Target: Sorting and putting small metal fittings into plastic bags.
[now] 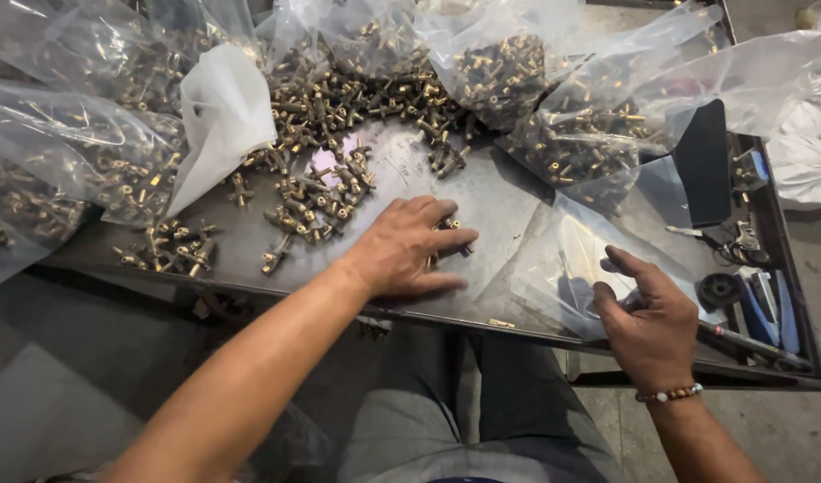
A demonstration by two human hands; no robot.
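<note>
Two bare hands work over a grey metal worktop (509,192) strewn with small brass T-shaped fittings. The left hand (409,250) reaches in from the lower left with the forearm running diagonally; it lies palm down, fingers spread and slightly curled over a few brass fittings (452,224), which peek out beside the index finger and under the fingertips. How those covered pieces lie, and which way their long axes point, is mostly hidden by the fingers. The right hand (647,317), wearing a beaded bracelet (668,394) at the wrist, is raised at the near right edge with fingers bent, pinching the mouth of an empty clear plastic bag (571,268) that lies flat on the worktop. A loose heap of the same brass fittings (317,201) lies just beyond the left hand, their stems pointing every way. Several filled clear plastic bags (571,134) crowd the far side. A black hand tool (750,340) rests at the right edge.
</note>
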